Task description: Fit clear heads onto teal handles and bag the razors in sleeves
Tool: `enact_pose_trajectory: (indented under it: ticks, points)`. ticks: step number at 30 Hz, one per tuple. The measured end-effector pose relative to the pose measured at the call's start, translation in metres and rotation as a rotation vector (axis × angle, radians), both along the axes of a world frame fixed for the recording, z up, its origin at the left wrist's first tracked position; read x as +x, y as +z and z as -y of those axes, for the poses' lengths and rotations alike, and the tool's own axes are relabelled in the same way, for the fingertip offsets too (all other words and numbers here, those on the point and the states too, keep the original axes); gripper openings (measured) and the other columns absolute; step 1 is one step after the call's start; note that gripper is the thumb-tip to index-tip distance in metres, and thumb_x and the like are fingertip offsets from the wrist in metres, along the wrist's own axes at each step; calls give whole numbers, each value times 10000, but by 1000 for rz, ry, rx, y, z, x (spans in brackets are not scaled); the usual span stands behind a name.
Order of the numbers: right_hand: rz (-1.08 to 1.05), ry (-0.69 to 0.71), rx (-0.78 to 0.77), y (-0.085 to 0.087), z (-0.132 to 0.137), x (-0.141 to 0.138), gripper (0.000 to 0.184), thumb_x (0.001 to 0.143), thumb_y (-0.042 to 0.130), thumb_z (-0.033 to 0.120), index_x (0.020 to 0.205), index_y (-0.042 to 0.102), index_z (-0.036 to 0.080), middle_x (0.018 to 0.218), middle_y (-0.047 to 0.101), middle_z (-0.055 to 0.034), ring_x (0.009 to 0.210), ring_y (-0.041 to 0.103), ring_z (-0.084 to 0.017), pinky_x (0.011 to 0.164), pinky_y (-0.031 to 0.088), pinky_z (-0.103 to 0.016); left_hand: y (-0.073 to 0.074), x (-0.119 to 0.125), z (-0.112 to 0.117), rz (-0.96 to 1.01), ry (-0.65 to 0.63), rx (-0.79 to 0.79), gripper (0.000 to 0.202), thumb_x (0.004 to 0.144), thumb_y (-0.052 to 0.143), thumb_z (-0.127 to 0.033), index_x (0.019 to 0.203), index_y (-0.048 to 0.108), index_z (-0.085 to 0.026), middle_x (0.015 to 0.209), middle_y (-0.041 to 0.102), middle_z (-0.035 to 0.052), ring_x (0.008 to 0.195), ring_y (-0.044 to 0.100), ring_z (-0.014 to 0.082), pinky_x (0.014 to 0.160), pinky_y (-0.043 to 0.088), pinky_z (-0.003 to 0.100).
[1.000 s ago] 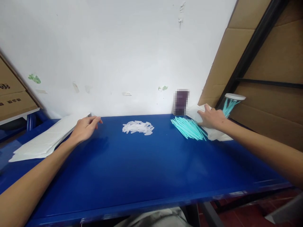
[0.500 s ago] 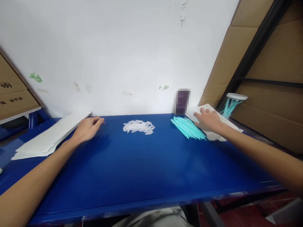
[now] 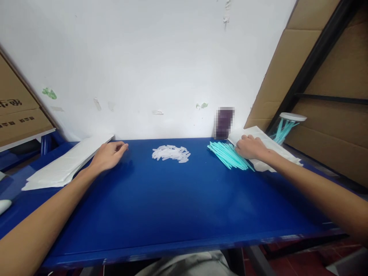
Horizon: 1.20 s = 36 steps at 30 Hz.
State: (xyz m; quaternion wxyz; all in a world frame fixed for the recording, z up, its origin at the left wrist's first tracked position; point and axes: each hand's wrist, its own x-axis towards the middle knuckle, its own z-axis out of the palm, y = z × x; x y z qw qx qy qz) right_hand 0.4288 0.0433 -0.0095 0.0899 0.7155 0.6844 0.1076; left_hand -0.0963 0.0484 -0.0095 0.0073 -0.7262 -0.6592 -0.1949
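Note:
My left hand rests over the blue table beside a stack of white paper sheets. Its fingers are curled, with the thumb near the index fingertip; anything between them is too small or hidden to make out. At the right, my right hand is closed at the edge of a pile of thin turquoise sticks. Its fingertips are hidden against the sticks. Under and behind that hand lies white paper. Between both hands sits a heap of small translucent white pieces.
A white wall rises along the table's back edge. A clear jar of turquoise sticks with a white lid stands at the far right. Cardboard boxes flank the left. A blurred dark purple object leans on the wall.
My right hand has drawn its spread fingers together and closed at the turquoise sticks. My left hand keeps nearly the same pose. The view has shifted slightly.

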Motion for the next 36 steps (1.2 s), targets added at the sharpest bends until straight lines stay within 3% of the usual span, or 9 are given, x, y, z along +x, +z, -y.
enact_pose_trajectory:
  ticks: [5,8,13,19,27,36]
  points:
    - [-83,8,-122,8,0,11,604,984,250,469,1053,712,87,1162,668,-263,1033,633,-381,847,442,-487,0,-1,-1,-16,3,-9,518,922,347,-557,947,716,-193,659,624,41,673,594,240,662,370,308]
    - [-116,26,-204,13,3,15,590,962,303,509,1014,717,92,1069,715,-236,943,675,-346,799,464,-428,0,-2,-2,-38,3,-24,535,923,326,-565,948,712,-195,684,638,44,701,608,247,668,379,314]
    - [-154,81,-276,14,11,14,404,897,441,371,866,727,87,930,738,-219,836,694,-294,727,466,-348,0,-1,-3,-51,15,-46,546,919,316,-579,956,707,-200,711,654,46,729,617,252,670,380,321]
    - [-215,65,-313,12,11,7,330,851,466,259,605,654,144,556,667,-131,561,646,-227,624,468,-316,0,0,-2,-66,-10,-47,544,915,316,-577,950,703,-197,734,667,51,747,619,253,676,377,324]
    - [-370,22,-285,18,0,-10,336,828,542,173,492,554,176,576,691,-109,555,678,-193,645,519,-279,1,1,-2,-78,-24,-41,557,914,312,-583,955,710,-196,737,677,54,741,623,257,663,378,324]
    - [-483,10,-187,12,-11,-14,266,874,600,295,694,704,129,673,741,-100,547,693,-185,574,554,-275,1,1,-1,-82,-23,-29,554,923,314,-565,976,716,-186,768,685,62,745,628,253,663,384,318]
